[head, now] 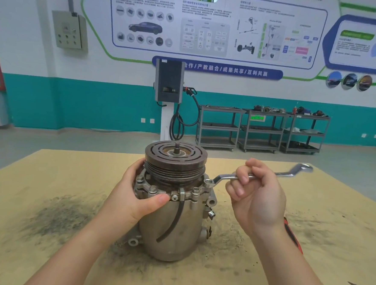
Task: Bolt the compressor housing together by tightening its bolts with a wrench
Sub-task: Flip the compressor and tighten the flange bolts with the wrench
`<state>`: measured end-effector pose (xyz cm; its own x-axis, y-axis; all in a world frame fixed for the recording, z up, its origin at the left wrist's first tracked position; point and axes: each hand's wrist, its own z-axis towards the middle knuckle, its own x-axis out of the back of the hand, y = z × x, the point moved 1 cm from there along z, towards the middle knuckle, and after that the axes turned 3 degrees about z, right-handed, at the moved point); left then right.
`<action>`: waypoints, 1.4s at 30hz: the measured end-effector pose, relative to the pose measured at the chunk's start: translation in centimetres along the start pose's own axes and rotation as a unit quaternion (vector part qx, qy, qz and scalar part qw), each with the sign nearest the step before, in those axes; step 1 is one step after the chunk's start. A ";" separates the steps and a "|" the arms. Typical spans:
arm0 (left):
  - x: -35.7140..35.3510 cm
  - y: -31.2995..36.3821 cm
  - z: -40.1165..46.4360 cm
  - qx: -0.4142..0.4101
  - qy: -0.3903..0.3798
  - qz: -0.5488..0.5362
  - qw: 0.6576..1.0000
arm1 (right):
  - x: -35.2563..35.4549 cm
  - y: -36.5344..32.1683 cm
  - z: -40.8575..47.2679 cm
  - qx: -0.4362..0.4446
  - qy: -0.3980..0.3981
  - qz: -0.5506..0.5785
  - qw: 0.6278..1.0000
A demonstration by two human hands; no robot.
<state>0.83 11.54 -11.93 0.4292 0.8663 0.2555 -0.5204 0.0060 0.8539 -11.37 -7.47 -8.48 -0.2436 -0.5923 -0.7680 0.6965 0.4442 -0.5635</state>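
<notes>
Compressor housing (172,225) stands upright at frame centre on the worktop (45,199), pulley (175,156) on top. My left hand (134,196) is wrapped around the flange on the left side, thumb pressing across the front near the clamp screw, steadying the body. My right hand (256,196) has fingers curled around the shank of the wrench (258,175), grip about mid-length; its ring end sits on the bolt (208,182) at the right of the flange, free end pointing to the upper right. Other flange bolts visible along the front look seated; can't tell how tight. Judgement: the housing is a cast metal lump, heavy and rigid, won't deform, but the smooth round body could rotate under torque, so hold at the lugged flange, not the barrel. Wrench is stiff steel, slick; gripping nearer the far end would give more leverage. Dark grime on the worktop at left.
</notes>
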 end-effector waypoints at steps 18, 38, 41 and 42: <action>-0.7 0.4 -0.7 0.018 0.030 0.027 0.999 | -2.3 0.0 -4.3 0.173 -0.027 -0.044 0.984; -4.0 2.7 -2.8 0.058 0.169 0.215 0.960 | 0.0 -0.6 0.9 -0.022 0.024 0.012 0.999; -4.1 2.7 -2.7 0.058 0.177 0.214 0.959 | 0.1 0.2 -0.2 0.072 0.046 -0.019 0.996; -4.2 2.7 -2.7 0.059 0.178 0.214 0.959 | -0.1 0.7 -1.1 0.134 0.040 -0.046 0.989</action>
<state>-4.37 9.26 -11.92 -0.0950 0.8925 0.4410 -0.4964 -0.4265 0.7561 -11.60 -6.33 -9.15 -0.3597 -0.5614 -0.7453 0.8201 0.1909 -0.5395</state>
